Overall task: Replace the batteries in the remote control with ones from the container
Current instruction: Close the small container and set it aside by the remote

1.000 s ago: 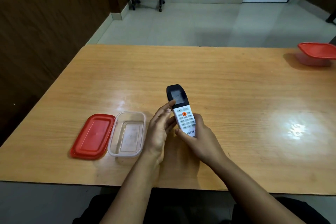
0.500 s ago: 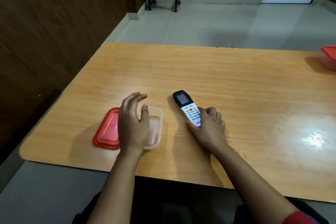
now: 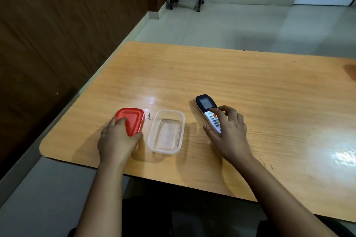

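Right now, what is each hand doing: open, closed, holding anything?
Left hand: closed on the red lid.
Right hand: open, fingers resting on the remote control.

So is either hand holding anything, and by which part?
The left hand grips the red lid at its near end. The right hand rests on the remote lying flat on the table.

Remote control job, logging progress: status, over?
Left hand gripping red lid. Right hand resting open over remote control, face-up on table. Clear container open, looks empty. Nothing obstructing.
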